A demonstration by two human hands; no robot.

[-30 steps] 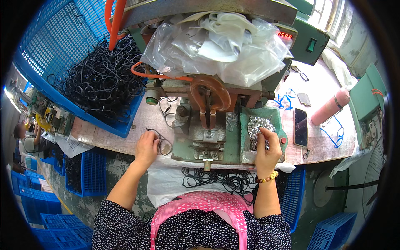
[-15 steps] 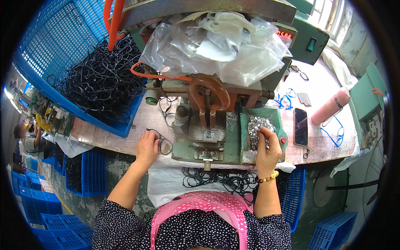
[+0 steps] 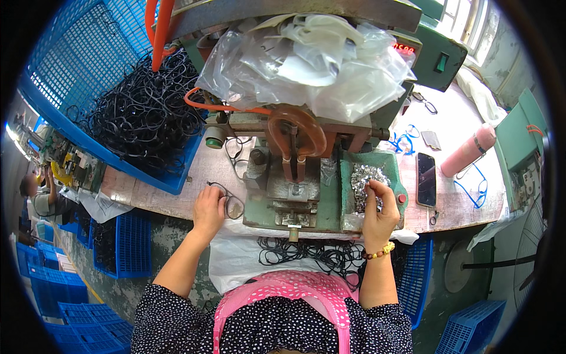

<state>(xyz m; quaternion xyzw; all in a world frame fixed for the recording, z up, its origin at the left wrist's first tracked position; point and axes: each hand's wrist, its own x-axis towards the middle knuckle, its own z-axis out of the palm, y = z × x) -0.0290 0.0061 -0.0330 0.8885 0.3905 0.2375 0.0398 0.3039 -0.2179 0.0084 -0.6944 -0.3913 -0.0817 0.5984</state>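
Observation:
My left hand [image 3: 209, 211] is closed on a black eyeglass frame [image 3: 234, 206], left of the green press. Over the green tray [image 3: 386, 159] on the press's right side, my right hand [image 3: 380, 212] pinches with thumb and fingertips. Whatever lies between those fingertips is too small to make out. Small shiny metal pieces [image 3: 361, 177] fill the tray just under the fingers. Between my hands stands the press [image 3: 293, 192], its metal jig beneath two copper-coloured prongs [image 3: 293, 168]. Another dark eyeglass frame [image 3: 237, 154] lies on the table behind my left hand.
A blue basket [image 3: 71, 127] heaped with black frames stands at the left. Plastic bags [image 3: 312, 65] cover the press head. At right are a phone [image 3: 425, 180], a pink bottle [image 3: 470, 150] and blue frames [image 3: 484, 192]. More black frames [image 3: 318, 252] lie before my lap.

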